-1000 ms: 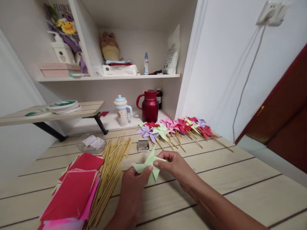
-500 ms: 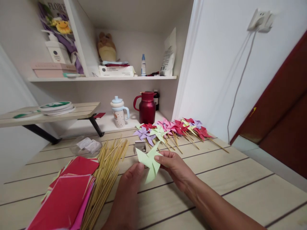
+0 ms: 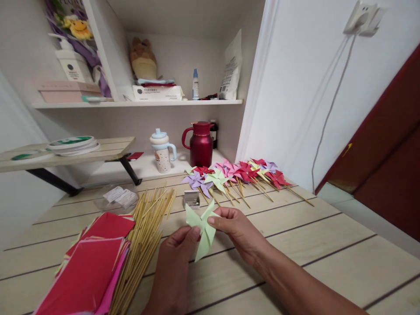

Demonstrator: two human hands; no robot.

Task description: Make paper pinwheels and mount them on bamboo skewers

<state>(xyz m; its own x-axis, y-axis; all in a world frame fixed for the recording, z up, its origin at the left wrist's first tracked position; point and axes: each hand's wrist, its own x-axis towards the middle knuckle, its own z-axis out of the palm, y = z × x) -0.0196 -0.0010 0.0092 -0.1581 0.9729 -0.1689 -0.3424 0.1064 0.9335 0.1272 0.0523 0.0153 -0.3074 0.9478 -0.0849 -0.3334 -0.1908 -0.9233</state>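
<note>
A pale green paper pinwheel (image 3: 204, 229) is held up over the table between both hands. My left hand (image 3: 180, 250) pinches its left blade between thumb and fingers. With thumb on top and fingers behind, my right hand (image 3: 232, 226) grips the right blade. No stick shows on this pinwheel. Just beyond it stands a small open box (image 3: 191, 199) with tiny shiny pieces inside. A bundle of thin wooden sticks (image 3: 144, 245) lies left of my left hand, beside a stack of red and other coloured paper sheets (image 3: 85, 271).
Finished pinwheels on sticks (image 3: 236, 175) lie in a row at the back of the table. Behind them stand a dark red jug (image 3: 201, 146) and a cup with a blue lid (image 3: 162, 153). A clear bag with labels (image 3: 118, 197) and a low wooden stand (image 3: 111, 146) are on the left.
The pinwheel has turned and tilted slightly, its lower blade dropping. My left thumb has moved further onto its blade. The whole view has shifted a little.
</note>
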